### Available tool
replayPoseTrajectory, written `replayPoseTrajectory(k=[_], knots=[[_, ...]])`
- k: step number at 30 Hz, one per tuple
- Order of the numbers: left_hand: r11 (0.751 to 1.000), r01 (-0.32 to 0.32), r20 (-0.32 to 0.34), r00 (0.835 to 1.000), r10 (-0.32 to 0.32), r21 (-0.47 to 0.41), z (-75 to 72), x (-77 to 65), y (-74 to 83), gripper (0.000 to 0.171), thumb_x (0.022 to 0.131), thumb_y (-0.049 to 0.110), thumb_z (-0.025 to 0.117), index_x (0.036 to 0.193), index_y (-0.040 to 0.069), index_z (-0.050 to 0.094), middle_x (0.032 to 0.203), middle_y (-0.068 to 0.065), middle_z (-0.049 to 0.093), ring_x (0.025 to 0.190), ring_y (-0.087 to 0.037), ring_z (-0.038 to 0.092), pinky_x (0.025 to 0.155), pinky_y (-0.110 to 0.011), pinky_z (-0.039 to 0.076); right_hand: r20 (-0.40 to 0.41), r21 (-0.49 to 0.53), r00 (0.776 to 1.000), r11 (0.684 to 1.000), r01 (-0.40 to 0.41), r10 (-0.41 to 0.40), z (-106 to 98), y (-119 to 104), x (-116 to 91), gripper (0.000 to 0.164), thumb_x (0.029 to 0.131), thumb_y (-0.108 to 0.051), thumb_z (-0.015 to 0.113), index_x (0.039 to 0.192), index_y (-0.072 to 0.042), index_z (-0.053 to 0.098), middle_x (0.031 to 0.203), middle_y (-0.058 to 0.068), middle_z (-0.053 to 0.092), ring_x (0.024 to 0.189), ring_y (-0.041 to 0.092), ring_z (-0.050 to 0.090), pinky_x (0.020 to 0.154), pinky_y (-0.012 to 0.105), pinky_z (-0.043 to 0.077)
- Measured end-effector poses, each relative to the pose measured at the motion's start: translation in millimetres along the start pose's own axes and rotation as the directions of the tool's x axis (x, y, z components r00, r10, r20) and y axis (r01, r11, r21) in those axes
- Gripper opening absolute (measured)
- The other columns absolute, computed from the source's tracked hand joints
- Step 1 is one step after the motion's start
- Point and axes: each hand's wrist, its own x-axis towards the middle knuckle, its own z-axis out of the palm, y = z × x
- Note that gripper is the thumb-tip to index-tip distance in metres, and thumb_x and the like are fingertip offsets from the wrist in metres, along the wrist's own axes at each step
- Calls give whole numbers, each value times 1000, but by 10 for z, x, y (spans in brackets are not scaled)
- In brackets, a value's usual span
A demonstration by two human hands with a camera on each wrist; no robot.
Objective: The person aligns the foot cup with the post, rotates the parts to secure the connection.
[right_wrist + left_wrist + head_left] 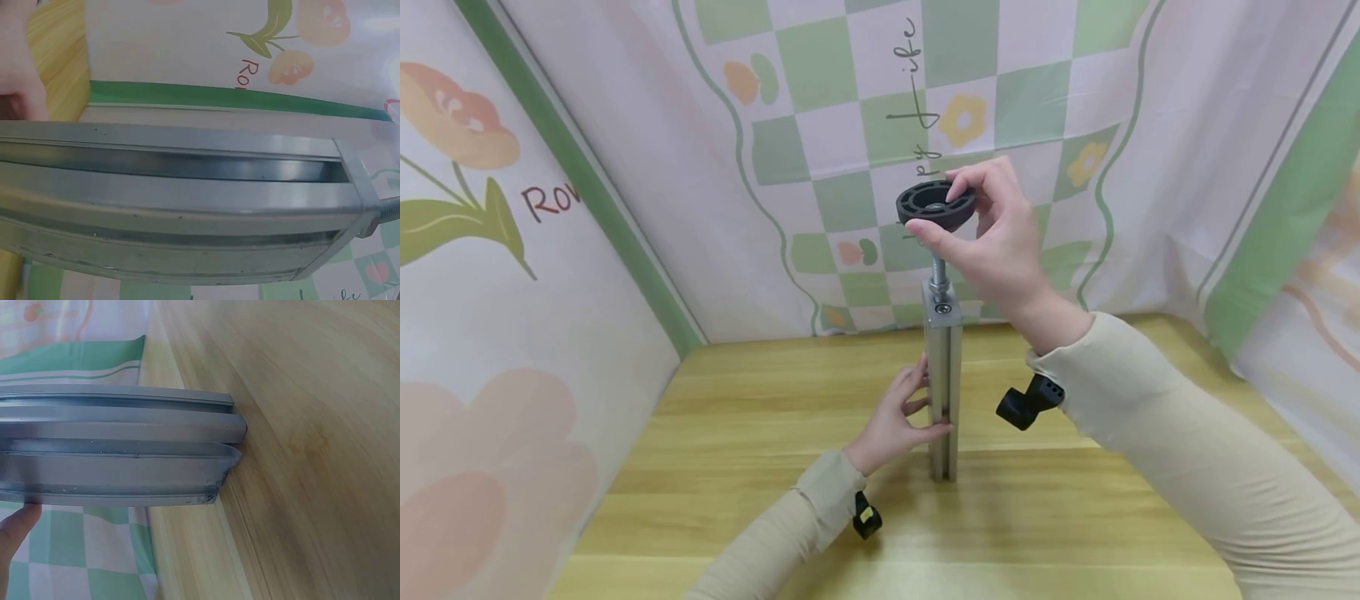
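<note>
A silver slotted aluminium profile [937, 375] stands upright on the table, its lower end by the wood in the left wrist view. An end plate [951, 317] with a socket screw caps its top. From there a threaded stem [938, 271] with a nut rises to a round black levelling foot [917, 198], cup side up. My right hand [1003, 237] grips that foot by its rim between thumb and fingers. Lower down, my left hand [887, 425] holds the profile, thumb on the near side and fingers round the left. Its fingertips beyond the profile are hidden.
The wooden table [737, 467] lies under the profile. A checked curtain [827, 150] hangs close behind, with flower-printed cloth [512, 333] on the left and more cloth on the right. A black wrist camera [1030, 402] hangs below the right sleeve, another [867, 518] by the left.
</note>
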Motion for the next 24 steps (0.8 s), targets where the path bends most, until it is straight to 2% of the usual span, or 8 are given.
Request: replayPoseTrajectory(k=[3,9,13,17,19,20,22,24], knots=[[1000,-1,-2,1000,1,-2,5,4,-9,111,76,-9,72,146,48,8,137,-20,35,125,-36,43,100,-33,47,-36,-61,999,998,21,-23,13,-7,-13,33,67,10,77,82,3,49,100,-6,45,98,12,53,80,14,46],[1000,5,-6,1000,-5,-7,10,-2,-14,111,76,-9,72,147,48,8,139,-19,34,125,-35,42,101,-32,46,-82,-224,997,975,-8,-11,47,-52,-6,41,65,-1,85,84,8,49,95,-16,41,97,3,44,76,20,44],[1000,11,-5,1000,-12,-14,9,-5,-9,111,76,-9,72,148,46,8,139,-19,34,125,-35,42,101,-32,46,-65,-240,998,970,-38,23,50,-83,1,41,66,-2,84,87,8,50,94,-15,40,94,4,42,76,20,44],[1000,12,-2,1000,-12,-12,12,-4,-9,111,76,-9,72,148,46,8,138,-19,34,125,-35,42,101,-32,46,-19,-132,995,986,-102,101,8,-88,16,28,80,-6,70,99,5,53,102,-9,43,95,9,46,78,20,45],[1000,8,-2,1000,-8,-8,11,-6,-8,111,76,-9,72,147,47,8,138,-20,34,125,-36,42,100,-32,47,12,-10,990,990,-139,139,-17,-70,32,19,87,-10,57,104,0,55,102,-5,48,93,11,50,81,21,45],[1000,8,-3,1000,-8,-6,12,-5,-5,111,76,-9,72,147,47,8,137,-20,34,124,-36,42,100,-32,47,28,61,987,985,-159,158,-26,-52,46,21,89,-12,51,107,-1,54,103,-3,49,91,11,52,82,22,45],[1000,10,-3,1000,-10,-4,9,-5,-2,111,76,-9,72,147,47,8,137,-20,34,124,-36,43,100,-32,47,83,214,975,952,-219,206,-51,-15,77,23,92,-15,43,110,-7,54,104,0,52,93,13,54,88,24,44],[1000,12,-4,1000,-12,-3,7,-5,2,110,76,-9,72,147,47,8,137,-20,35,124,-36,43,100,-32,47,154,365,956,885,-289,248,-76,32,109,24,94,-17,40,112,-9,52,105,3,55,95,14,56,94,26,42]])
